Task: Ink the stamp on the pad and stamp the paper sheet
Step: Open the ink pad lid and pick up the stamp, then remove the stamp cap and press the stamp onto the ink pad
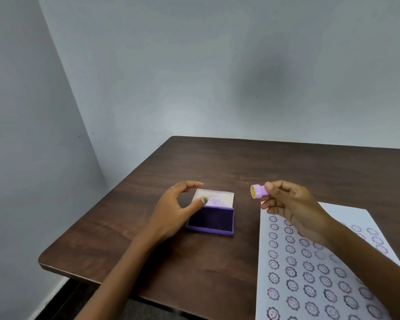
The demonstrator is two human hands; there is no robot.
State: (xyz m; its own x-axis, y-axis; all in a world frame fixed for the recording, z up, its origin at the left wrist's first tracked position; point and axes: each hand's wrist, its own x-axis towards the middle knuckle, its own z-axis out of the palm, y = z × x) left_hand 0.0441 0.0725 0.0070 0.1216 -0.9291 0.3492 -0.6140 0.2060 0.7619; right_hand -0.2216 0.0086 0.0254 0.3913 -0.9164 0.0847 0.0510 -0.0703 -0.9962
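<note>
A purple ink pad (211, 220) lies open on the dark wooden table (134, 241), its pale lid (217, 198) folded back behind the dark pad. My left hand (178, 209) hovers at the pad's left side, fingers apart, thumb tip at the lid's corner. My right hand (291, 206) holds a small lilac stamp (258, 191) on its side in the air, right of the pad, yellow face pointing left. A white paper sheet (310, 269) covered with several rows of purple smiley stamps lies at the right, partly under my right forearm.
The table's left edge and front-left corner (44, 262) are close by. Grey walls (194, 65) stand behind and to the left. Bare table surface lies beyond the pad and in front of it.
</note>
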